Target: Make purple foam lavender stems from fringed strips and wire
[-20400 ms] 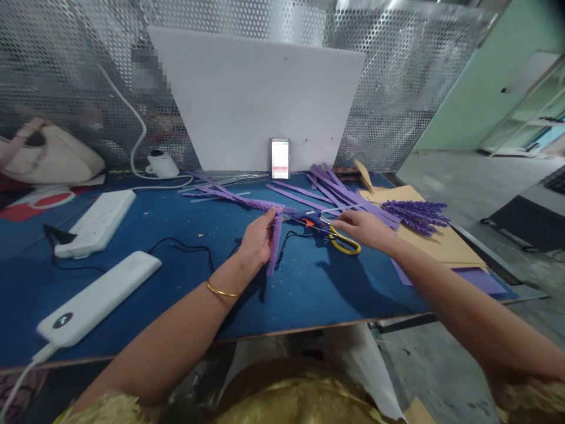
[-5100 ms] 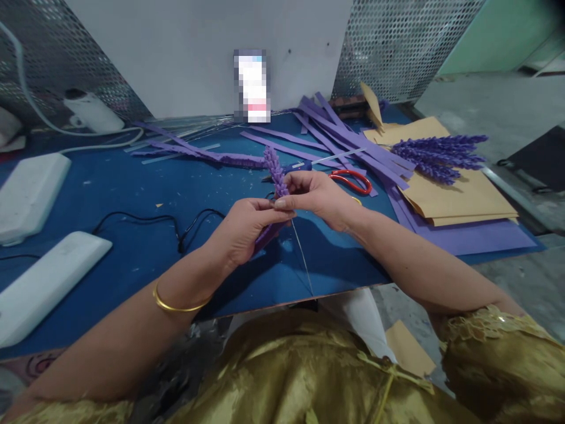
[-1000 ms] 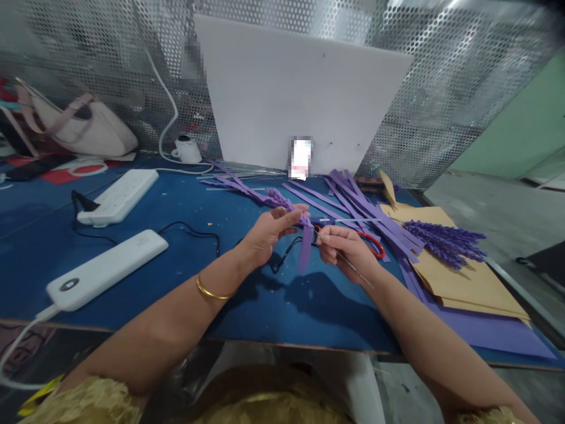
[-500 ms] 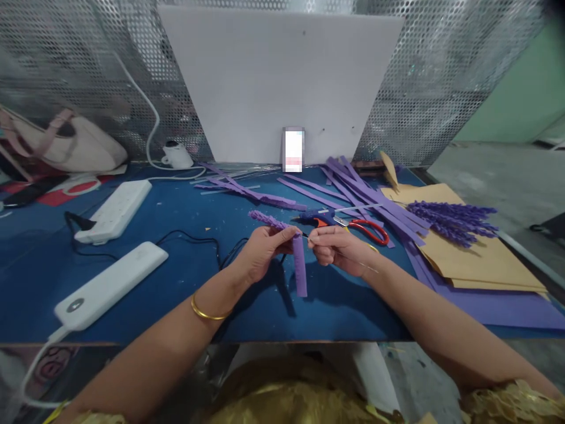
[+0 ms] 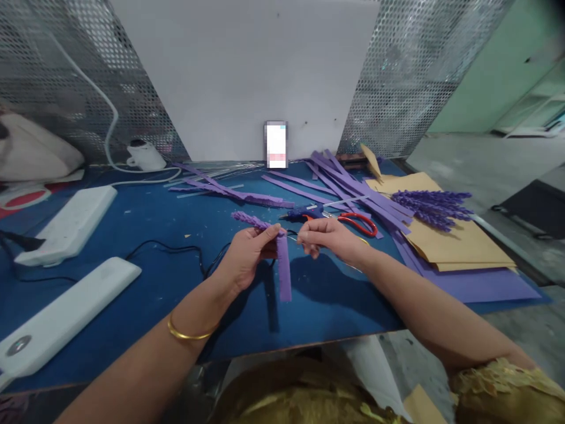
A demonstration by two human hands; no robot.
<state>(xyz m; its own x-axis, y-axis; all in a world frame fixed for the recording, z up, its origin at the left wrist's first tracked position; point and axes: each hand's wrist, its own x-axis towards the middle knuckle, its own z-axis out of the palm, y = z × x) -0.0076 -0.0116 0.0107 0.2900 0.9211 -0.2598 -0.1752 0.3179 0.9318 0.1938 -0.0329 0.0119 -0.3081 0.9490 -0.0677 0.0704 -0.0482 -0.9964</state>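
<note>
A purple paper lavender sprig (image 5: 249,220) is pinched between the thumb and fingers of my left hand (image 5: 252,253), its curled, fringed tip pointing left. From that grip a loose purple strip (image 5: 285,271) hangs down over the table. A thin wire stem (image 5: 355,268) runs rightward from the sprig, passing at my right hand (image 5: 329,238). The right hand's fingers are curled closed around the stem's line, with the middle of the wire hidden by them. Just behind the hands lie a blue glue gun (image 5: 304,212) and red-handled scissors (image 5: 359,224).
Purple paper strips (image 5: 348,182) and clear sticks are spread at the back. Finished lavender sprigs (image 5: 432,206) rest on brown paper (image 5: 463,247) at right. A lit phone (image 5: 276,144) leans on the white board (image 5: 247,70). White power strips (image 5: 70,221) and cables occupy the left.
The view has shifted right, so table items appear farther left. My left hand still pinches the sprig. My right hand has turned slightly, its fingers more curled at the stem.
</note>
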